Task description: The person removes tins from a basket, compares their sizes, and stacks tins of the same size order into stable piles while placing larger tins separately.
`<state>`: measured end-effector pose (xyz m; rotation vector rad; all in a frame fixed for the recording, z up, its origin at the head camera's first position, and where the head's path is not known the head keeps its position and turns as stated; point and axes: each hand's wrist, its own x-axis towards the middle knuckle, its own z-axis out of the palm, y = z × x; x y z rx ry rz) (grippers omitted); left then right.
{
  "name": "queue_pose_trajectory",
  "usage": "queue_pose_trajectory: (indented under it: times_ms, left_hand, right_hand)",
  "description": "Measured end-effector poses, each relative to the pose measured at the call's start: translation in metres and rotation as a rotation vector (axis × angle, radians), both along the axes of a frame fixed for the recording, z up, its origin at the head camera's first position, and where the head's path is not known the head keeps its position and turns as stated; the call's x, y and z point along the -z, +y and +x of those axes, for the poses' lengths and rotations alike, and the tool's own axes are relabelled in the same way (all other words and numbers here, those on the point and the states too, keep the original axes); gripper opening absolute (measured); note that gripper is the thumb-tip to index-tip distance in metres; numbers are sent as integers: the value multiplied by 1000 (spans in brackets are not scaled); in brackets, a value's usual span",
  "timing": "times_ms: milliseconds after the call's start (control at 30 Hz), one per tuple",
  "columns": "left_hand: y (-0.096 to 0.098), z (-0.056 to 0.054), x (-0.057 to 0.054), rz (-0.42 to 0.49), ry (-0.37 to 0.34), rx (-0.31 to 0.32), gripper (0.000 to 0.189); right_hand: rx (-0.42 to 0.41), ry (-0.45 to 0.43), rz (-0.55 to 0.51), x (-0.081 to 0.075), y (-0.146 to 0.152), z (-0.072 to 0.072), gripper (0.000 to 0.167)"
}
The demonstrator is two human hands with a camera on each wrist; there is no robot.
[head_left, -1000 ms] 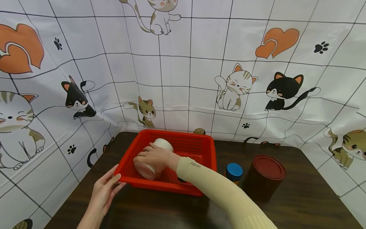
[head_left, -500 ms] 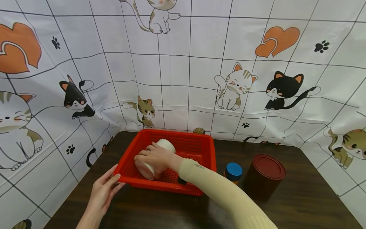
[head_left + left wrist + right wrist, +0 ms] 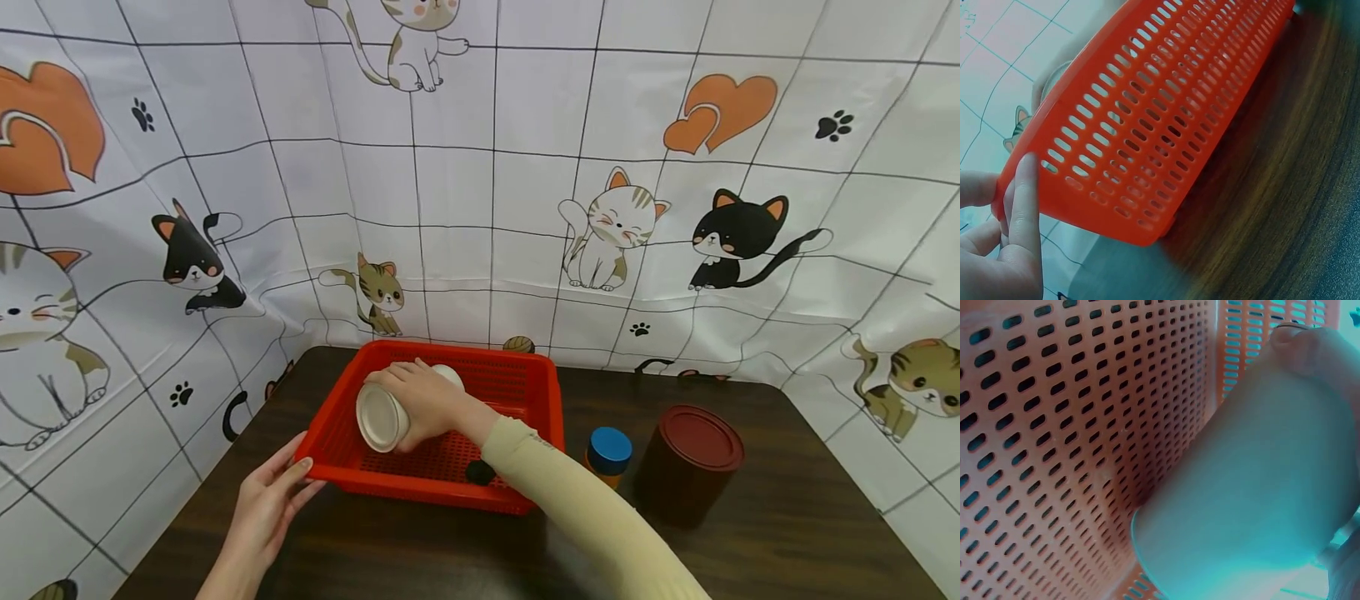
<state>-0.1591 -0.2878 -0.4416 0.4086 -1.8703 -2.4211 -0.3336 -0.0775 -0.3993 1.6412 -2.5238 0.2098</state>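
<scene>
A white cylindrical canister [image 3: 381,418] is inside the red plastic basket [image 3: 465,493], lying on a slant with one round end facing the camera. My right hand [image 3: 433,402] grips it round the middle from above, and the palm side is hidden. In the right wrist view the pale canister wall [image 3: 1241,469] fills much of the picture, its lower rim close to the slotted basket floor. With thumb and fingers, my left hand [image 3: 264,500] pinches the basket's near left corner. The left wrist view shows fingers [image 3: 1025,206] against the basket's outer side.
A small dark lump [image 3: 480,472] lies in the basket near its front wall. To the right stand a blue-lidded jar [image 3: 609,450] and a brown canister [image 3: 690,467] with a dark red lid. A cat-print sheet [image 3: 525,208] rises behind the dark wooden table [image 3: 420,550].
My right hand has raised and turned the white canister's near end, which now faces the camera more. The dark lump shows more fully. My left hand stays on the basket corner.
</scene>
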Motion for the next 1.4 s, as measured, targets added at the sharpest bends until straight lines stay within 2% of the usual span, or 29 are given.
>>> queue_pose_trajectory:
  times_ms: [200, 600, 800, 1000, 1267, 1400]
  left_hand:
    - [-1, 1, 1, -1, -17, -12, 70]
    - [0, -1, 1, -4, -11, -13, 70]
    - [-1, -2, 2, -1, -25, -20, 70]
    - [-2, -2, 2, -3, -43, -26, 70]
    - [-2, -2, 2, -3, -12, -23, 70]
    - [-2, -1, 1, -5, -37, -24, 69]
  right_hand:
    - [3, -46, -97, 4, 6, -7, 107]
    - [94, -82, -148, -1, 12, -8, 107]
    - [85, -182, -278, -2, 13, -9, 108]
    - [93, -313, -418, -12, 17, -6, 109]
    - [15, -422, -601, -22, 21, -5, 103]
    - [40, -462, -653, -27, 25, -2, 104]
